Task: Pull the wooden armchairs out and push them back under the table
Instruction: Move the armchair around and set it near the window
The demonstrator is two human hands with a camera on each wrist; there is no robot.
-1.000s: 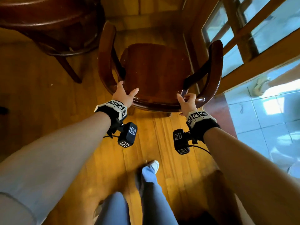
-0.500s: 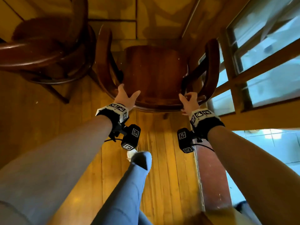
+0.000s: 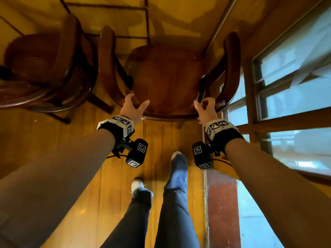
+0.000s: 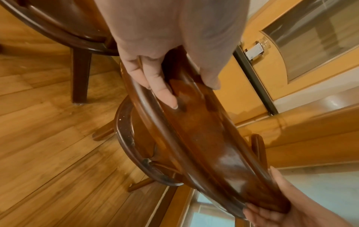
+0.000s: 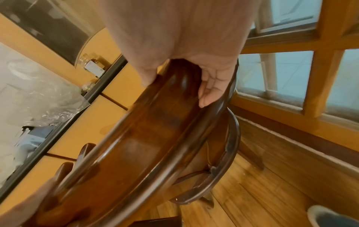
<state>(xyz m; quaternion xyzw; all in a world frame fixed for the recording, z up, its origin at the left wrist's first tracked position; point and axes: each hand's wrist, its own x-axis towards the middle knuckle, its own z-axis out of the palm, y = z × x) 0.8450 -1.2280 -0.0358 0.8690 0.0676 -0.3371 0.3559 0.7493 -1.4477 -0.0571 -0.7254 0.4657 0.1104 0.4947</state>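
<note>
A dark wooden armchair [image 3: 166, 77] stands in front of me on the plank floor, its curved back nearest me and its arms pointing away. My left hand [image 3: 136, 106] grips the left part of the curved back rail [image 4: 204, 138], with fingers [image 4: 161, 92] on one face and the thumb on the other. My right hand [image 3: 204, 106] holds the right part of the same rail [image 5: 147, 138], its fingers [image 5: 209, 92] curled over the edge. A second dark armchair [image 3: 44, 68] stands close on the left.
A wooden window frame [image 3: 250, 108] runs close along the chair's right arm. A yellow cabinet front [image 3: 161, 20] with glass doors rises beyond the chair. My feet [image 3: 176, 158] are on the floor behind it, beside a red-brown sill [image 3: 222, 203].
The armchair has slid away from me toward the yellow cabinet while both hands kept hold of its back. I stepped forward after it, and the second armchair now sits alongside on the left.
</note>
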